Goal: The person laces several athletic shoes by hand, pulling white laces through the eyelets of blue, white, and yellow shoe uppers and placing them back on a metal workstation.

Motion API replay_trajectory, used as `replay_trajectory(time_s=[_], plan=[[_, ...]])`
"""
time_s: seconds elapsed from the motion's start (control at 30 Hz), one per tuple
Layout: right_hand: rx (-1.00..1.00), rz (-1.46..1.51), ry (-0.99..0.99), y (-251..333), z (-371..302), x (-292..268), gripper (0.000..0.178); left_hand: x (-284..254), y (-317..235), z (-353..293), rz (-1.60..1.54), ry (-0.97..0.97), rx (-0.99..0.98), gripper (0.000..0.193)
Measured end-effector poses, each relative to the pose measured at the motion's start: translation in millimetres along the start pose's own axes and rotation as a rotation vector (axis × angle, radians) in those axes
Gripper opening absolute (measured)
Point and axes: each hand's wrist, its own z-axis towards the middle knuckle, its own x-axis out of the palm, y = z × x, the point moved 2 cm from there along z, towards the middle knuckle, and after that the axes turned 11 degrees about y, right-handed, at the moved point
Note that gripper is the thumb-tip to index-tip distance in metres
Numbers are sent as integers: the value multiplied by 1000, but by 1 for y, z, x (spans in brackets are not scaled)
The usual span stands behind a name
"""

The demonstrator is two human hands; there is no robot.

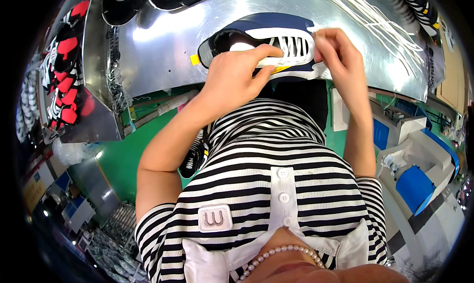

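Note:
On the metal table lies a navy and white sneaker (247, 25), its toe to the right and a yellow tab at the heel. White lace (295, 47) runs in several rows across its dark throat. My left hand (236, 75) is closed on the near side of the sneaker, index finger over the lace edge and thumb at the outer side. Beside the toe, my right hand (340, 56) has its fingers curled together; what they pinch, if anything, is too small to make out.
A bundle of loose white laces (373, 21) lies at the right of the table. Black shoes (121, 4) stand at the far left. Red, black and white shoe pieces (66, 80) hang beyond the left edge. A machine with a blue part (414, 187) stands at lower right.

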Motion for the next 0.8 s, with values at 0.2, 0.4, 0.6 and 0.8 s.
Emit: replay_trajectory(time_s=[0.2,0.4,0.6,0.8], plan=[[-223,-358,-250,-27,26,34,17,-8,6,2,185,128,220,24],[-71,-123,-243,-27,26,25,20,-10,9,-25,267,-126,402,38],[-75,-121,-150,-19,40,40,30,71,57,-89,-978,-661,-172,42],[-23,195,116,2,83,65,21,23,78,-86,-2197,-163,160,50]])
